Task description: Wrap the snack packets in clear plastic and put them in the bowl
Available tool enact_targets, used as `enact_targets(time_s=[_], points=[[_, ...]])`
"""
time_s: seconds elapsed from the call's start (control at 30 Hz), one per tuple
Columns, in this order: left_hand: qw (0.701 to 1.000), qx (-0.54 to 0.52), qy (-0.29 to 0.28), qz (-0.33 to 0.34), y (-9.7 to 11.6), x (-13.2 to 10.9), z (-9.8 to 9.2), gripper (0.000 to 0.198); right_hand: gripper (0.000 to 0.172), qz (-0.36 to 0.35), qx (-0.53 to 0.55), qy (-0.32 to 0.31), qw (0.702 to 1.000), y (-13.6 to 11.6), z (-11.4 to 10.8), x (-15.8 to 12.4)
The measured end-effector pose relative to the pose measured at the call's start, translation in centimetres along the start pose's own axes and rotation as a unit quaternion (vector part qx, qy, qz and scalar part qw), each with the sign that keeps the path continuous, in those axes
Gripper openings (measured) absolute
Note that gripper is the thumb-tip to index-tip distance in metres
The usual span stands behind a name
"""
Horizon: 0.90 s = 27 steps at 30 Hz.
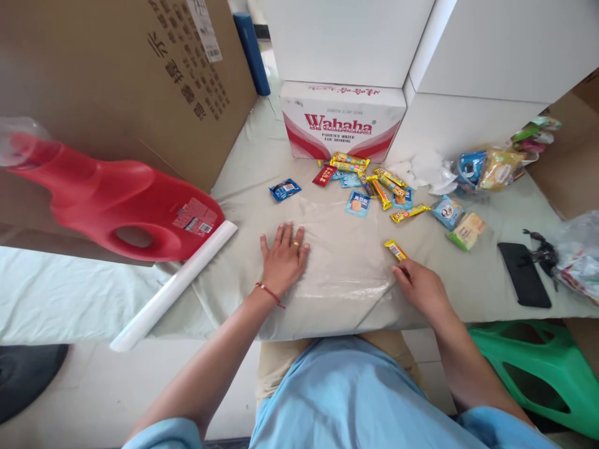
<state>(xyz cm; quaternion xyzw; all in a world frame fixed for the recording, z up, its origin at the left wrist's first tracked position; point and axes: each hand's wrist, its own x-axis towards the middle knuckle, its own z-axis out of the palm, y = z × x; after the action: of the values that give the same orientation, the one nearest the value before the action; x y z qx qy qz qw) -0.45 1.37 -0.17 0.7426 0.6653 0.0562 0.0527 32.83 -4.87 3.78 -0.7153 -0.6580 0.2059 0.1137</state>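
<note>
My left hand (283, 259) lies flat on a clear plastic sheet (341, 274) spread over the cloth-covered table, its fingers apart. Between the thumb and fingers of my right hand (418, 284) is a yellow snack stick packet (395, 250), held low at the sheet's right side. Beyond the hands lies a loose group of small packets: several yellow sticks (380, 192), a red packet (324, 175), and pale blue packets (358, 204). A dark blue packet (285, 189) sits apart on the left. To the right are a blue-white packet (448, 212) and a yellow-green one (468, 231).
On the left, a red jug (154, 187) and a white roll (178, 284) lie before a big carton (116, 75). A Wahaha box (344, 121) stands at the back. Bagged snacks (491, 168), a black phone (524, 274) and a green stool (538, 368) are right.
</note>
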Motion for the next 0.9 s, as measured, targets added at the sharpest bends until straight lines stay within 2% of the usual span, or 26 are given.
enact_targets(time_s=[0.07,0.1,0.2,0.27,0.37,0.47,0.53,0.63,0.77,0.83,0.9], points=[[1.000,0.007,-0.015,0.002,-0.1,0.1,-0.1,0.062,0.034,-0.041,0.014,0.072,0.996,-1.3,-1.0,0.7],[1.000,0.010,-0.024,0.002,-0.3,0.2,-0.1,0.063,0.034,-0.075,0.038,0.082,0.993,-2.0,-1.3,1.4],[0.999,0.010,-0.047,0.013,-0.7,0.1,-0.3,0.063,0.031,-0.178,0.074,0.024,0.981,-4.1,-1.1,4.9],[0.999,0.009,-0.047,0.023,-1.1,0.0,-0.4,0.063,0.030,-0.192,0.039,-0.011,0.980,-4.8,-0.8,8.5],[0.999,0.007,-0.034,0.027,-1.3,-0.1,-0.4,0.063,0.032,-0.129,-0.052,0.022,0.990,-5.5,-1.1,14.9],[0.999,0.006,-0.033,0.026,-1.2,-0.1,-0.4,0.063,0.040,-0.015,-0.137,0.090,0.986,-6.3,-1.8,20.6],[0.999,0.006,-0.032,0.026,-1.2,-0.1,-0.5,0.063,0.052,0.047,-0.181,0.082,0.979,-6.9,-2.0,23.0],[0.999,0.006,-0.026,0.027,-1.2,-0.1,-0.5,0.063,0.057,0.062,-0.218,0.022,0.974,-7.0,-1.6,24.5],[0.999,0.001,-0.016,0.029,-1.4,-0.2,-0.3,0.063,0.045,0.045,-0.190,-0.019,0.981,-5.3,-1.8,24.2],[0.999,-0.003,-0.017,0.030,-1.4,-0.2,-0.3,0.062,0.044,0.058,-0.166,-0.016,0.984,-4.6,-2.3,24.1],[0.999,-0.004,-0.018,0.030,-1.4,-0.2,-0.3,0.062,0.045,0.078,-0.146,0.018,0.986,-4.5,-2.6,24.0]])
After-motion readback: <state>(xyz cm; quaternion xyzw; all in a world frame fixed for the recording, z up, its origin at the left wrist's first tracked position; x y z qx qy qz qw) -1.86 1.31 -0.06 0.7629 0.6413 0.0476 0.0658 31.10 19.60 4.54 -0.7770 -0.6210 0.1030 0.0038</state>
